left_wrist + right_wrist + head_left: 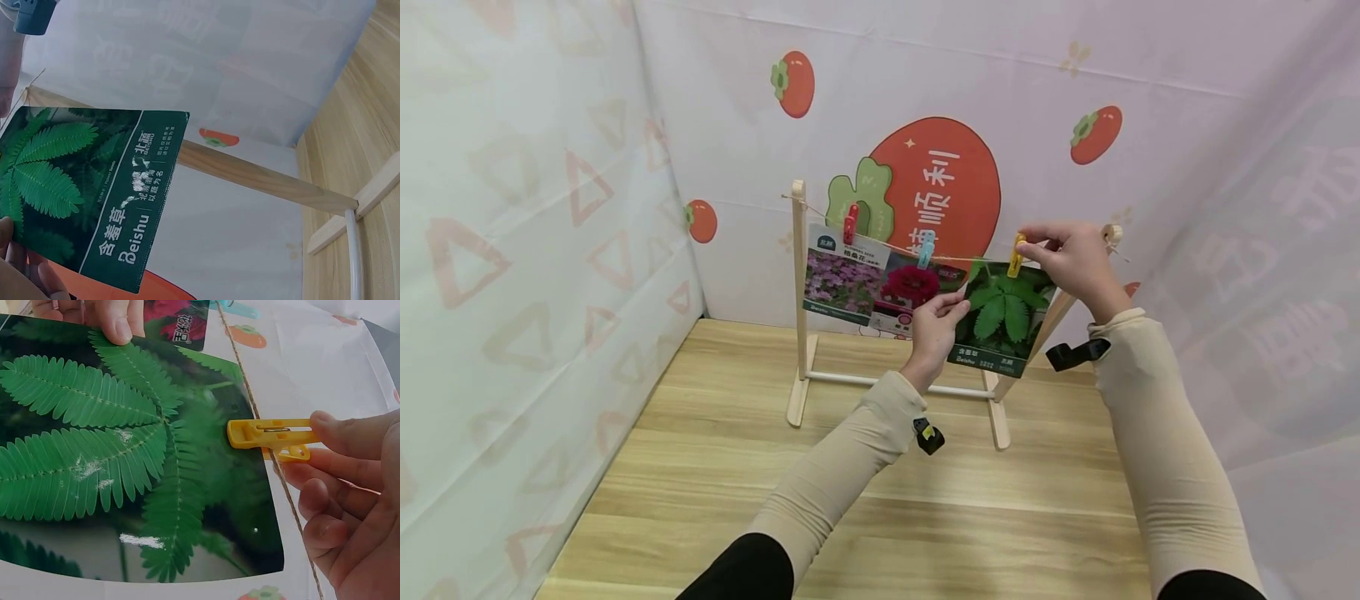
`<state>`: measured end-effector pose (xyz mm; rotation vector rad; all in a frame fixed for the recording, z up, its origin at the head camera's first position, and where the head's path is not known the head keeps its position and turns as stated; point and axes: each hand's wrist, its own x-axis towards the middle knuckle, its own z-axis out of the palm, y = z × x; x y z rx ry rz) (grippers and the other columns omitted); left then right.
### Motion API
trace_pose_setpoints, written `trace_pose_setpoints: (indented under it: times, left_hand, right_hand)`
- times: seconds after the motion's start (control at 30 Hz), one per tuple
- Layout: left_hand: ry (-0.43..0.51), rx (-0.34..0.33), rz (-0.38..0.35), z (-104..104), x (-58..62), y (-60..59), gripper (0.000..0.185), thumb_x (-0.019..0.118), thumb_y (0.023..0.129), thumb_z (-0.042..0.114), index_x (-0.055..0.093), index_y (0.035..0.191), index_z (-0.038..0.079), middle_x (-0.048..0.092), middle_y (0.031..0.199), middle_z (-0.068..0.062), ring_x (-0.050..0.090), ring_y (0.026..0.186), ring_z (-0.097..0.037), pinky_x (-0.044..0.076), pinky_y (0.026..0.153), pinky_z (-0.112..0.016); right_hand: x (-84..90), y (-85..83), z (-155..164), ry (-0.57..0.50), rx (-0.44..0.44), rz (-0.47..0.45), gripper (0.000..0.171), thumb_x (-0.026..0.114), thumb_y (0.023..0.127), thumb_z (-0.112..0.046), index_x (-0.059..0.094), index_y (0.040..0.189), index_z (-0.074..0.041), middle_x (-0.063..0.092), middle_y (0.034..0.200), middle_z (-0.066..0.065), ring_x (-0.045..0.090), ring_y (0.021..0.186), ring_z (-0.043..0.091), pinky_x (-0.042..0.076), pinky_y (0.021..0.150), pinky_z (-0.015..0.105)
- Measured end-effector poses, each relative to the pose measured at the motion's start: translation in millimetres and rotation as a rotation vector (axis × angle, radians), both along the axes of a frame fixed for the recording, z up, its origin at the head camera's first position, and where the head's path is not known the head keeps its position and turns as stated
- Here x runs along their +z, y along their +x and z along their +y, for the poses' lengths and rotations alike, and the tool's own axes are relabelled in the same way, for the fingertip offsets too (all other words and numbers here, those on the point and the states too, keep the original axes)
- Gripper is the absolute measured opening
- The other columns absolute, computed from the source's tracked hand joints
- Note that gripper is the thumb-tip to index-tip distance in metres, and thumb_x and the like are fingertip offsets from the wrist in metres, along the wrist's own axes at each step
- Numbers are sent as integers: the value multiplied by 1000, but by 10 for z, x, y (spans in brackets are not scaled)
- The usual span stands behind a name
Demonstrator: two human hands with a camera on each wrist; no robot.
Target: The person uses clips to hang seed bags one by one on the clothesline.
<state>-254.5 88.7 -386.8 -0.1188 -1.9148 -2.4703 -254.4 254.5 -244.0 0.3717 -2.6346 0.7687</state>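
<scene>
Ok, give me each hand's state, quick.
Left hand: holds the fern packet by its edge.
Right hand: pinches the yellow peg.

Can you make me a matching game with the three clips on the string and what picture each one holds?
Clips:
1. red clip
2. blue clip
3. yellow clip

Pictures:
A. green fern-like leaves packet
B. purple flowers packet
C. red flower packet

Pairs: 1-B, 2-C, 3-A. The right hand pinches the yellow clip; the left hand holds the green packet's edge.
</scene>
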Motion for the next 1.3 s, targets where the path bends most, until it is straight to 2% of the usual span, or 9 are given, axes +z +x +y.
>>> trace_pose_setpoints:
  times: [0.17,0.37,0.5,0.7,0.8,1.0,1.13,1.23,1.3]
  left_hand:
    - [3,8,3,6,-1,-12,20,67,93,16,72,111,10,73,106,-10,68,97,-16,53,87,-28]
    - [7,-1,-11,19,-3,-12,21,67,92,15,71,112,9,72,107,-11,68,99,-18,54,86,-29]
    - [1,5,-23,28,-13,-12,20,67,93,14,70,112,8,72,107,-11,68,98,-18,54,91,-32]
    - [-31,-1,-20,40,-39,-17,20,67,93,14,70,112,9,71,110,-10,68,101,-18,54,89,-31]
    - [-50,10,-8,34,-65,-29,20,66,93,15,71,112,10,71,110,-9,67,101,-17,55,88,-30]
    - [-50,10,-1,-7,-70,-31,22,66,93,14,71,114,10,71,110,-9,66,100,-17,54,88,-29]
    - [-49,-3,-8,-44,-74,-46,22,66,93,14,72,114,11,70,111,-7,65,98,-14,54,90,-32]
    - [-47,-5,-4,-87,-68,-64,21,66,93,14,72,113,12,70,112,-6,64,98,-13,53,92,-35]
    - [-49,-7,1,-114,-56,-72,21,66,93,13,72,113,12,70,113,-5,64,99,-13,53,91,-33]
  right_hand:
    - [21,16,-7,-13,-14,-51,33,65,95,-20,67,122,-2,71,107,24,55,56,1,42,51,15]
    - [-19,0,-26,-26,-25,-49,35,65,95,-21,66,123,-1,70,109,24,58,57,-1,43,52,12]
    - [-35,1,-34,-19,-21,-44,35,64,95,-19,65,123,0,70,108,25,62,59,10,42,52,13]
    - [-70,1,-36,-32,-21,-40,34,65,94,-18,65,124,-2,70,107,24,66,64,23,43,52,13]
    - [-93,5,-19,-43,-9,-35,34,65,94,-17,65,125,-3,69,109,23,65,62,17,44,52,13]
    - [-142,76,37,-42,-7,-18,35,64,94,-17,64,128,-5,67,111,21,53,63,-10,43,55,12]
    - [-202,145,75,1,9,1,42,66,93,-17,59,134,-8,65,116,21,67,84,12,45,65,15]
    - [-256,189,92,22,39,24,50,68,92,-16,53,139,-8,59,121,22,65,98,37,47,74,18]
    - [-285,224,101,8,53,41,52,68,92,-14,51,140,-6,56,123,23,63,99,37,46,77,16]
